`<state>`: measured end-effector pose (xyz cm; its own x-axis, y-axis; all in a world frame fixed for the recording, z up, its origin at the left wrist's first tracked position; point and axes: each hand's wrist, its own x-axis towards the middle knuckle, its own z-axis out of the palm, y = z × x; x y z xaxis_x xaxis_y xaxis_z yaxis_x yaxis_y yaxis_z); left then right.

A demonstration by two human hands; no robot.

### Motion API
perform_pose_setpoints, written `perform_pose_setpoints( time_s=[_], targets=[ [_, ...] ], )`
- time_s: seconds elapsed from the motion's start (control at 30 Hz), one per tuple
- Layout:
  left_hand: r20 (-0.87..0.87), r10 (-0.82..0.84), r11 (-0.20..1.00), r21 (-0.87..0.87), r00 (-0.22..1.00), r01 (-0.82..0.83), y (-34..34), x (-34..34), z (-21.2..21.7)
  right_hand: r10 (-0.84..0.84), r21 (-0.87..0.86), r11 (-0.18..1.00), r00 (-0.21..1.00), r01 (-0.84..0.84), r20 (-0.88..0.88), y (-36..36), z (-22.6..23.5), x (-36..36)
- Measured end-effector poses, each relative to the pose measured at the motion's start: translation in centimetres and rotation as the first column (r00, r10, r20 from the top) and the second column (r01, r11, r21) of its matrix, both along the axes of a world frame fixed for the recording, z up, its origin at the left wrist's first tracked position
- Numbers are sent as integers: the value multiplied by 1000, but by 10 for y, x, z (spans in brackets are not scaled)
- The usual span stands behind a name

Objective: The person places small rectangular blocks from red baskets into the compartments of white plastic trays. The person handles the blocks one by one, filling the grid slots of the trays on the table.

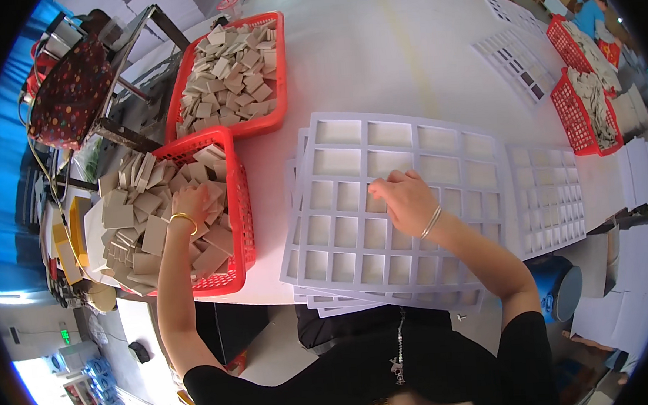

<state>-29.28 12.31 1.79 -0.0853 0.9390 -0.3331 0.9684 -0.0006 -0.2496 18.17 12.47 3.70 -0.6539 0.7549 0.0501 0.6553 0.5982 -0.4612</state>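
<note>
My left hand (192,202) reaches into the near red plastic basket (245,226), heaped with beige, flat, square-edged tiles (154,235). Its fingers curl down among the tiles and seem to close on one, though the tips are partly hidden. Over a white gridded tray (320,145) is my right hand (407,203), fingers bent and drawn together above a cell near the middle. A darker beige patch shows in that cell beneath the fingers; what they hold, if anything, is hidden. The tray lies on a stack of similar trays, their edges showing out of line underneath.
Another red basket (280,71) full of tiles stands behind the near one. More gridded trays (550,196) lie at the right, one with dark cells (512,65) farther back. Red baskets (580,116) hold pale pieces at the far right. A person (592,17) is beyond them.
</note>
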Motion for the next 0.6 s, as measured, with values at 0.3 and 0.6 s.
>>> perform_pose_setpoints(
  time_s=[0.3,0.6],
  targets=[
    [693,-315,651,655,649,-384,-21,59,55,-263,-415,909,814,30,-517,-1,24,12],
    [713,-641,748,663,283,25,4,278,74,-365,-592,754,567,-286,-739,16,45,3]
  ],
)
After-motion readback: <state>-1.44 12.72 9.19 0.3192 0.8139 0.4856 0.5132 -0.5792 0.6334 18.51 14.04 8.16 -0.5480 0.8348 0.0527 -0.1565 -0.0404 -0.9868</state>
